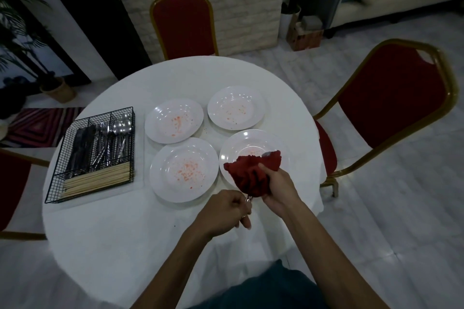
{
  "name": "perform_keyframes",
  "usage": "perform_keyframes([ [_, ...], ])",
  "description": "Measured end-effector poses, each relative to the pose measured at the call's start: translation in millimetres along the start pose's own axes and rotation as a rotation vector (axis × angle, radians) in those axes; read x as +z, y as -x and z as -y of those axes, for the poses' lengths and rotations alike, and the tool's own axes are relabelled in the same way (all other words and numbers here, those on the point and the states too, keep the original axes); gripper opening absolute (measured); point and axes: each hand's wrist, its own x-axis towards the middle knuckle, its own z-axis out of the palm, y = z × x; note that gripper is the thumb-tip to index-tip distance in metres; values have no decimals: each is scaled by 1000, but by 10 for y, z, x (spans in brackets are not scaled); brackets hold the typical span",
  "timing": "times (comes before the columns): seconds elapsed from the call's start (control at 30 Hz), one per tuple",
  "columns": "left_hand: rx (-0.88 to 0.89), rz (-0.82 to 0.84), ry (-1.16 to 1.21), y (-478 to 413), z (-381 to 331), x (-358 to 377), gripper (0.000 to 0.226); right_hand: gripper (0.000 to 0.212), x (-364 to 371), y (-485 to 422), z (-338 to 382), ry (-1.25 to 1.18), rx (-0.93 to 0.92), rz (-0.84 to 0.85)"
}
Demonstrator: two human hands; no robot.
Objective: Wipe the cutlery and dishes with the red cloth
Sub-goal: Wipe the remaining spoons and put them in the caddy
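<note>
Head view: the right hand [278,185] has its fingers curled tight round the bunched red cloth [253,173], over the near-right plate [251,134]. A piece of cutlery [248,198] runs through the cloth. The left hand [226,211] pinches its handle just below the cloth, and its tip shows beyond.

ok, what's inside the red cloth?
A metal piece of cutlery: its tip pokes out the top of the red cloth, its handle end out the bottom, held by the left hand. The middle is wrapped, gripped by the right hand; type unclear.
</note>
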Motion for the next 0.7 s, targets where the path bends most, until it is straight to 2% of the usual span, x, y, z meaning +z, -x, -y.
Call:
perform_keyframes([
  [0.13, -6, -31, -101, -6, 132, -209, 24, 22, -34, -41, -28, 179, -72, -8],
  [0.27, -3, -20, -213, 6, 233, -452, 25, 22, -90, -19, -73, 242, -62, 28],
  [0.4, -31, -55, -361, -3, 330, -700, 21, 22, -223, -16, -48, 464, -59, 147],
  [0.53, -52, -85, -510, -41, 365, -946, 22, 21, -225, 45, 182, 1028, 111, 369],
  [0.7, 82, -27, -669, -108, 189, -950, 22, 20, 57, 176, 372, 1938, 172, 531],
])
